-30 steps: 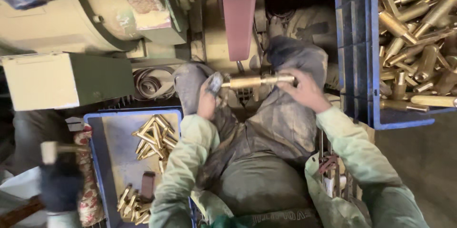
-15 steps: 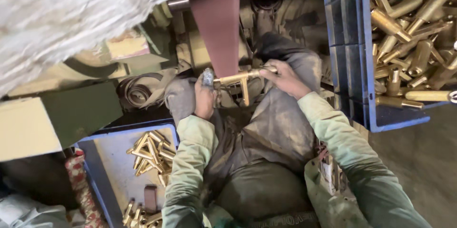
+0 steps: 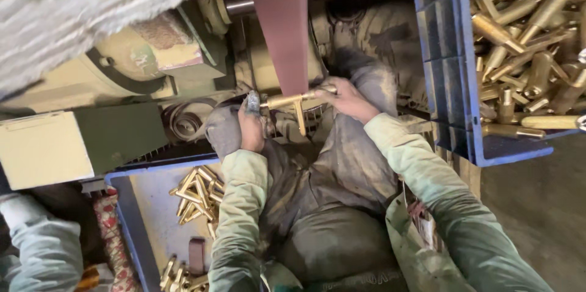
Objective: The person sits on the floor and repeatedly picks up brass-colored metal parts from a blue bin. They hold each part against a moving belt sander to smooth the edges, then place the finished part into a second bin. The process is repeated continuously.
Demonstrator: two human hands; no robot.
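Head view, looking down at a seated person's lap in front of a belt sanding machine. Both hands hold a brass T-shaped fitting (image 3: 297, 104) level, against the lower end of the reddish-brown sanding belt (image 3: 282, 26), with its short branch pointing down toward the knees. The left hand (image 3: 251, 126) has its fingers clenched around the fitting's left end through a grey rag. The right hand (image 3: 348, 98) has its fingers grasping the right end. Compared with half a second ago, the fitting sits in nearly the same place with its branch still pointing down; a second ago it looked like a plain bar with no branch showing. The white cloth-like covering at the upper left takes up about as much of the view as it did half a second ago. A blue crate (image 3: 448, 84) full of brass fittings stands at the right. A second blue bin (image 3: 125, 219), with fewer brass parts, lies at the lower left, beside another person's sleeve (image 3: 36, 252).
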